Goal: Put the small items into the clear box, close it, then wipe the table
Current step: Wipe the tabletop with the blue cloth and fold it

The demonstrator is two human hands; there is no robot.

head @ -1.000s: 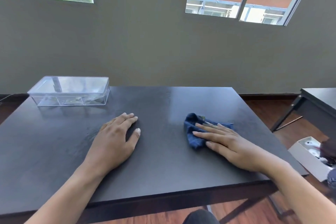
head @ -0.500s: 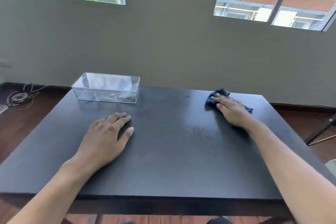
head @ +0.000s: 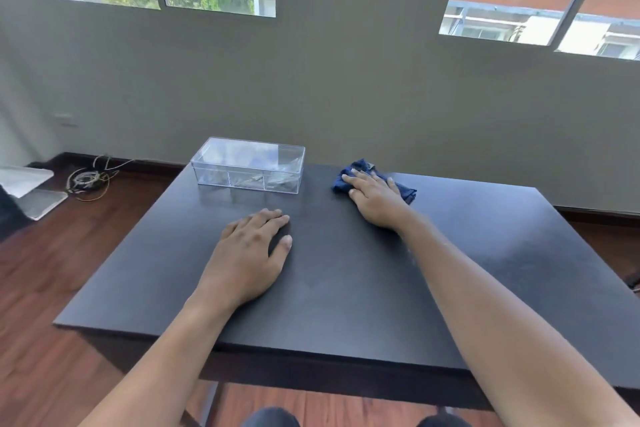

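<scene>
The clear box [head: 248, 165] stands closed at the back left of the black table [head: 346, 288], with small items dimly visible inside its compartments. My right hand [head: 375, 199] lies flat on a dark blue cloth [head: 360, 168] at the table's far edge, just right of the box, pressing it to the surface. My left hand [head: 247, 253] rests palm down on the bare tabletop in front of the box, fingers together and holding nothing.
A grey wall with windows runs close behind the table. On the wooden floor at the left lie a coil of cables [head: 88, 180] and a pale flat object [head: 27, 187]. My knees show below the front edge.
My right hand has slid the cloth from the table's near middle to the far edge, then leftward toward the box. The left hand stayed in place. The view turned left.
</scene>
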